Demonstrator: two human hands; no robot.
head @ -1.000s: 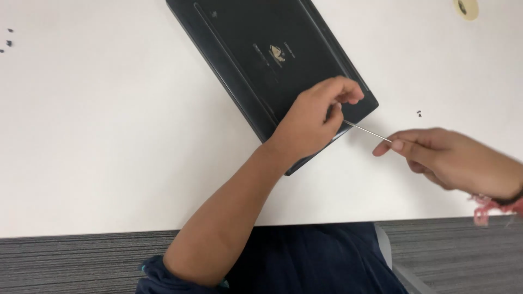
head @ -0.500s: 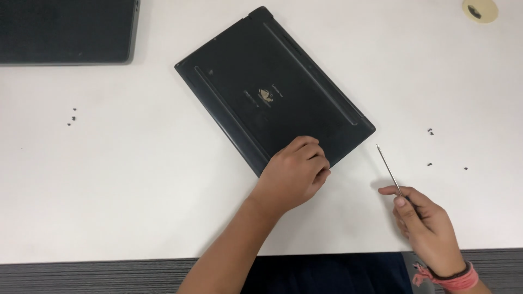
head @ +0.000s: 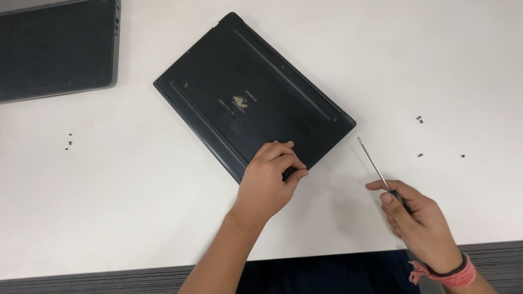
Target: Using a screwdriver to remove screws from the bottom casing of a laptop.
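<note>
A dark laptop [head: 250, 92] lies upside down and turned at an angle on the white table [head: 136, 190]. My left hand [head: 269, 177] rests on its near corner, fingers curled over the edge. My right hand [head: 417, 220] hovers to the right of the laptop, gripping a thin screwdriver [head: 373, 163] whose tip points up and to the left, clear of the laptop.
A second dark device [head: 54, 49] sits at the far left corner. Tiny loose screws lie on the table at the left [head: 68, 142] and at the right [head: 420, 120]. The table's near edge meets grey carpet [head: 81, 280].
The screwdriver tip has come away from the laptop edge as my right hand drew back to the right. My left hand shifted onto the near corner. The view has lifted, showing the second device.
</note>
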